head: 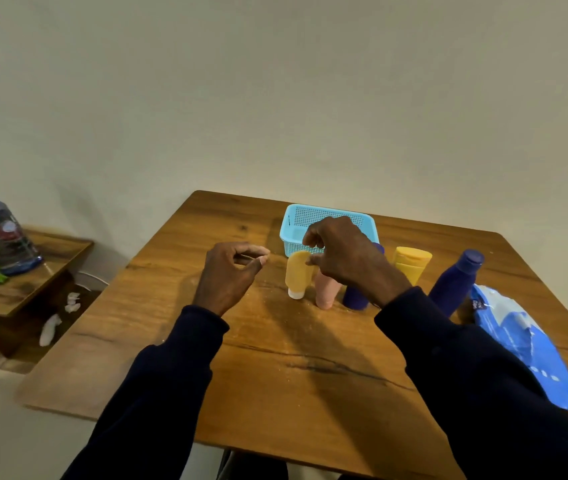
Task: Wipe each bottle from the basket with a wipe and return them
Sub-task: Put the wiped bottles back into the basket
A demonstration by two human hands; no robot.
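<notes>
As the basket (327,211) sits apparently emptied at the bench's (275,358) far side, bottles (455,282) stand before it for wiping: right hand (341,251) curled at the orange tube's (297,271) tip, grip uncertain; left hand (227,275) fingers (251,251) curled, nothing visible held.

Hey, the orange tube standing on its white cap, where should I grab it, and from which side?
Probably around the middle of the orange tube, coming from its left. It stands on a narrow white cap, the pink tube crowds its right, and its left side is free.
</notes>
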